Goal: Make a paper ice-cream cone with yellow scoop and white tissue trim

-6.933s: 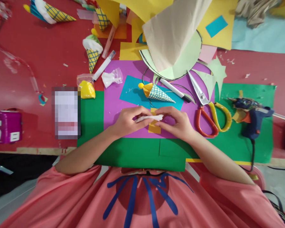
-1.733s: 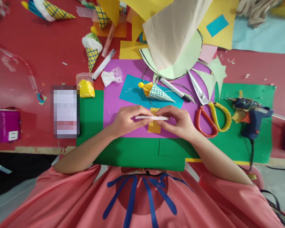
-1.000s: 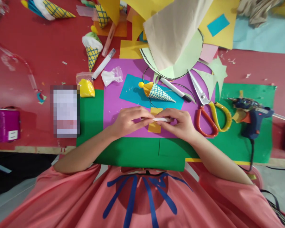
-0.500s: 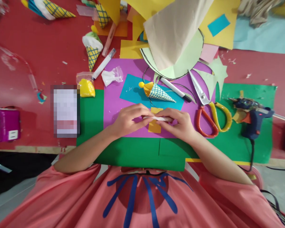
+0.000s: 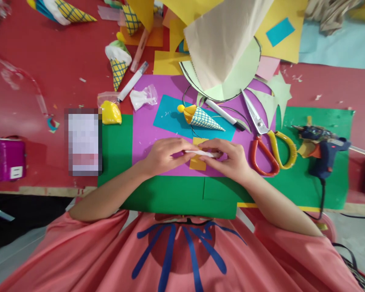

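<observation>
Between my fingertips stretches a thin strip of white modelling clay (image 5: pixel 203 153). My left hand (image 5: pixel 167 155) pinches its left end between thumb and fingers. At the other end my right hand (image 5: pixel 230 157) pinches it too, with its fingers curled over. Under the strip lies a small yellow paper rectangle (image 5: pixel 197 164) on the purple sheet (image 5: pixel 143 140). Just beyond my hands, a small paper cone (image 5: pixel 206 119) with a blue grid pattern and a yellow ball at its mouth rests on a blue paper (image 5: pixel 164 115). A bag of white clay (image 5: pixel 142 98) sits farther back on the left.
Scissors (image 5: pixel 262 129) and a glue gun (image 5: pixel 324 156) lie to the right. A white marker (image 5: pixel 225 114) is behind the cone. On the left are a phone (image 5: pixel 83 142), yellow clay (image 5: pixel 111 112) and a finished cone (image 5: pixel 118 65). A large beige paper cone (image 5: pixel 225 44) stands at the back.
The clay strip tilts a little differently, its right end slightly lower. My left hand has shifted slightly down; both hands keep their pinch.
</observation>
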Available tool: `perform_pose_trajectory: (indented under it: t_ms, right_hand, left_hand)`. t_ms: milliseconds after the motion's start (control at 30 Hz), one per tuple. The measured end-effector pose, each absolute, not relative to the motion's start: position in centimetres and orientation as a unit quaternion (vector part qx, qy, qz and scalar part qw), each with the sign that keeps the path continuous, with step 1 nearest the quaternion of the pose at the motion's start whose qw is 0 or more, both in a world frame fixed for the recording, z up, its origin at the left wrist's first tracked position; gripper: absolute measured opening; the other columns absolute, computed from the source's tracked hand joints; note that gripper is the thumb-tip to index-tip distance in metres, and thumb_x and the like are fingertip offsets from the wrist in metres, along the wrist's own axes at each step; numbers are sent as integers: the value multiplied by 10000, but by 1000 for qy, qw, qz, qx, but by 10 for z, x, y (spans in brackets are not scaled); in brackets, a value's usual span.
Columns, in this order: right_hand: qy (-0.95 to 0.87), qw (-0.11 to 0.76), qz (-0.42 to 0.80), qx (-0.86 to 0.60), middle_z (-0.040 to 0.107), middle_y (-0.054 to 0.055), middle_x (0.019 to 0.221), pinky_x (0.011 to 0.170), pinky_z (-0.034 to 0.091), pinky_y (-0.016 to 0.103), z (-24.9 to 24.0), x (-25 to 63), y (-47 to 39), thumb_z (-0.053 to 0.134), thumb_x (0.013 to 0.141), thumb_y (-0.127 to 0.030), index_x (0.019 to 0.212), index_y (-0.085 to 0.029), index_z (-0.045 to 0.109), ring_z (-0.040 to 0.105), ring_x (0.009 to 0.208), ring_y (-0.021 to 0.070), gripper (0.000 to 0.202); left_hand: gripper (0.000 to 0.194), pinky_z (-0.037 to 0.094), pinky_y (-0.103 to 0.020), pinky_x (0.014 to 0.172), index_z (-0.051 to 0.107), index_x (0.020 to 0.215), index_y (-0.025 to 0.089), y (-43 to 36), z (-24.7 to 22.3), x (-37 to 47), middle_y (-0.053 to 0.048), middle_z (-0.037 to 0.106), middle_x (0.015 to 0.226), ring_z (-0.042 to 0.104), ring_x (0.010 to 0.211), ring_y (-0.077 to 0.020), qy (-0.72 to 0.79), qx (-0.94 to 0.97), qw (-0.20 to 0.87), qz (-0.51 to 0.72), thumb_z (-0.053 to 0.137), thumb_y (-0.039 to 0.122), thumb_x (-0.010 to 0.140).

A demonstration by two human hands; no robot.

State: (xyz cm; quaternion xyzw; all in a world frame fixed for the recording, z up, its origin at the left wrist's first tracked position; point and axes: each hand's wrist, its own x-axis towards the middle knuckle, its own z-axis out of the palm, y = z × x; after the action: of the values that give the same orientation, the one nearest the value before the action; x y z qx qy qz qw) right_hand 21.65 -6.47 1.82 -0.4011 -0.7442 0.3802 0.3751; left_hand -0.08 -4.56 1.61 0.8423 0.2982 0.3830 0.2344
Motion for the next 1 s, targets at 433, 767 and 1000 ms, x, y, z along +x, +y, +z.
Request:
perform_pose_trajectory:
  t_ms: [433, 767, 1000]
  right_hand:
    - [-764, 400, 350, -366, 772, 51, 943, 670, 581, 239, 16, 218, -65, 650, 907, -213, 1064, -206, 684, 729, 809, 146, 160]
    - [-770, 438, 309, -346, 766, 38, 845, 613, 569, 227, 16, 218, -66, 656, 893, -144, 1015, -203, 701, 723, 730, 140, 143]
    - [-744, 403, 347, -404, 773, 49, 1005, 717, 596, 240, 20, 219, -64, 682, 886, -241, 1091, -222, 675, 739, 839, 151, 207]
  left_hand:
    - [52, 551, -138, 698, 689, 906, 175, -46, 17, -1, 3, 777, 824, 731, 737, -79, 309, 801, 300, 416, 710, 170, 858]
    - [124, 567, -150, 668, 717, 949, 185, -46, 15, -1, -3, 789, 859, 736, 719, -88, 329, 780, 331, 417, 726, 266, 855]
    - [102, 578, -145, 702, 697, 935, 194, -47, 13, -1, 2, 787, 867, 749, 759, -89, 343, 770, 298, 448, 734, 195, 839]
